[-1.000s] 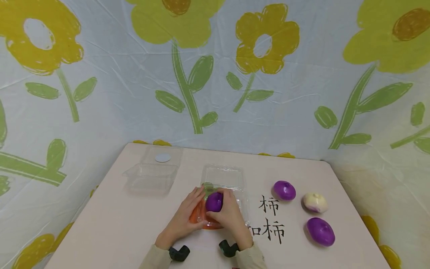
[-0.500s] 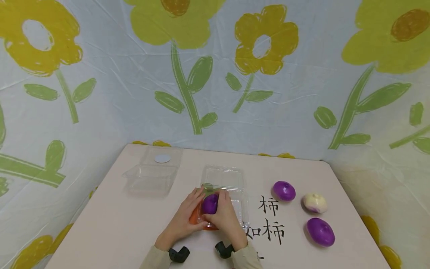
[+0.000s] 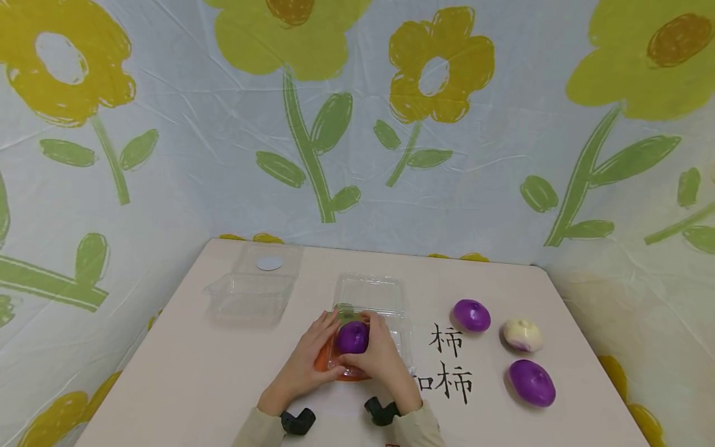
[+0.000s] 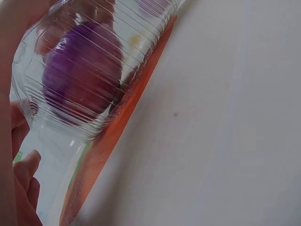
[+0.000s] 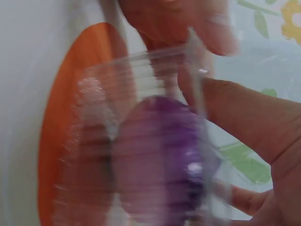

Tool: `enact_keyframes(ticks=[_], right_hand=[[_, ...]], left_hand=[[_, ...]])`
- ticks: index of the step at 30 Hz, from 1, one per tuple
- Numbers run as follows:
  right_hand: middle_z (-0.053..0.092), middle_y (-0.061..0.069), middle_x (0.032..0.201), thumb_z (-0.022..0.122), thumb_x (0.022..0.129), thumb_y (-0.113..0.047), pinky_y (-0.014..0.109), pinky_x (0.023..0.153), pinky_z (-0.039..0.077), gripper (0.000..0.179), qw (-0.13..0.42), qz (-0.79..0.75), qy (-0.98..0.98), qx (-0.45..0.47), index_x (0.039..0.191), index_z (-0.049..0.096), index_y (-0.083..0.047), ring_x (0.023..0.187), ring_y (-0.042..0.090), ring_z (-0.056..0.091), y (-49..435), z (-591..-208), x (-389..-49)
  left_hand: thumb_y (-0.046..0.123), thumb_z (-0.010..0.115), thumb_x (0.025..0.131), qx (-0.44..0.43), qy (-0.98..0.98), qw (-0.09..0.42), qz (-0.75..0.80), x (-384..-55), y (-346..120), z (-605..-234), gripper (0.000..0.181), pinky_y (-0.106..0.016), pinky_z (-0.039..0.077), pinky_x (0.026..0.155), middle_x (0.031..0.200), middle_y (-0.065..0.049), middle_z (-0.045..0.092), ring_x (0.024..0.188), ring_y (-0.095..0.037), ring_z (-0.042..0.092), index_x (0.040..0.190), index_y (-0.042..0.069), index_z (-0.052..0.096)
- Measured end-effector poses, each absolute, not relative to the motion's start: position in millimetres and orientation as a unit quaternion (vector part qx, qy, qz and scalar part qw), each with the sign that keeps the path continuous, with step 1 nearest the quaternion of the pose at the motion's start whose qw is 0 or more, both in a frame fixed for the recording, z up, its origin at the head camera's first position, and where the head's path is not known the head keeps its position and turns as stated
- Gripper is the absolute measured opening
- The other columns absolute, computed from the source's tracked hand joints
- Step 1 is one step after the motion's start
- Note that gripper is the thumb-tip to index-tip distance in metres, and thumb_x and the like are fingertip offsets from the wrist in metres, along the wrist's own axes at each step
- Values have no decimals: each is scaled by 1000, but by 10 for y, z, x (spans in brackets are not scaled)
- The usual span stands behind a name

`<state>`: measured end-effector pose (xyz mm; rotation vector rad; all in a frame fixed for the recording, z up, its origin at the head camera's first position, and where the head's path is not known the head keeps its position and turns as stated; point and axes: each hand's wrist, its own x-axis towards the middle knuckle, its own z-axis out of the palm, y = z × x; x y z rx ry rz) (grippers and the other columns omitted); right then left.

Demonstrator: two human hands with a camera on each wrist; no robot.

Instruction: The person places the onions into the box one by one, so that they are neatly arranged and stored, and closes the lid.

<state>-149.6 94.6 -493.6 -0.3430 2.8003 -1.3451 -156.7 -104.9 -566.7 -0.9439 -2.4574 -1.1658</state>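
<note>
In the head view, a glossy purple onion (image 3: 352, 337) sits low in the left part of a clear plastic clamshell box (image 3: 403, 347). My right hand (image 3: 386, 355) holds the onion from the right, thumb in front and fingers behind. On the box's left side my left hand (image 3: 308, 355) spreads round the wall, with its thumb at the front corner. Through the ribbed plastic, the left wrist view shows the onion (image 4: 84, 70) inside. The right wrist view, blurred, has my right thumb (image 5: 249, 115) at the rim beside the onion (image 5: 160, 160).
Two more purple onions (image 3: 472, 315) (image 3: 532, 383) and a whitish one (image 3: 522, 335) lie at the right. Another clear clamshell box (image 3: 251, 295) stands with its lid up at the back left. Black characters (image 3: 455, 383) and an orange patch (image 3: 322, 359) are printed on the table surface.
The purple onion has shifted slightly left and turned, so its tip now faces up. My right hand moved left with it, then back right. The left hand stayed put.
</note>
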Motion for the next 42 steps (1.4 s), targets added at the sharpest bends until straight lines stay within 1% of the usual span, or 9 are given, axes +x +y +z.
enact_keyframes(ticks=[8,12,17,20,23,29,32,38,42], right_hand=[[46,26,138,90,73,-19,58,93,51,88,19,-493,862,-117,141,36,-1,121,45,52,1110,-4746,-1483],[49,19,139,89,74,-19,56,102,45,83,3,-527,843,-114,140,40,-5,127,42,49,1244,-4670,-1502],[54,9,137,84,79,-12,38,114,34,68,-76,-575,803,-134,136,47,-4,133,30,47,1476,-4646,-1571],[56,11,136,80,82,-4,29,114,33,60,-140,-600,773,-150,134,50,-1,133,29,48,1619,-4644,-1617],[56,20,133,76,82,6,24,113,33,56,-208,-613,744,-167,133,51,4,130,31,50,1759,-4656,-1668],[53,36,126,68,77,24,27,114,33,52,-316,-636,687,-156,126,50,17,126,31,52,2025,-4713,-1746],[52,36,126,66,77,26,30,116,31,49,-348,-640,672,-129,122,50,21,128,28,51,2139,-4713,-1761],[50,29,136,71,80,14,30,116,29,47,-372,-608,700,-30,123,51,16,136,29,43,2319,-4681,-1699],[44,18,148,76,80,5,41,118,24,55,-356,-599,716,44,129,51,9,143,26,32,2454,-4786,-1691]], left_hand=[[50,70,85,-317,-852,112,-401,-1570,-1062,-5665,84,-67,24,111,163,-6,26,149,-36,18,152,8,40],[48,72,84,-327,-849,127,-396,-1584,-1058,-5677,84,-68,26,110,162,-9,28,147,-39,21,150,5,41],[44,75,82,-333,-847,140,-390,-1593,-1041,-5690,85,-67,28,109,161,-10,30,146,-40,23,149,4,42],[42,75,81,-333,-846,139,-393,-1596,-1042,-5699,85,-68,27,109,161,-10,29,147,-40,23,149,4,42],[43,75,81,-333,-846,143,-392,-1600,-1048,-5715,85,-70,28,107,161,-10,30,146,-41,23,149,4,42],[44,75,81,-333,-846,144,-391,-1599,-1053,-5724,85,-70,28,107,161,-11,30,146,-41,23,149,4,42],[44,74,82,-330,-846,143,-393,-1596,-1052,-5718,85,-71,28,107,161,-10,29,147,-40,22,149,5,42],[52,69,85,-326,-847,139,-396,-1584,-1042,-5707,85,-68,26,109,161,-9,29,147,-39,22,149,5,42],[55,68,86,-326,-846,128,-403,-1571,-1033,-5711,85,-68,24,110,162,-8,27,148,-39,20,150,6,41]])
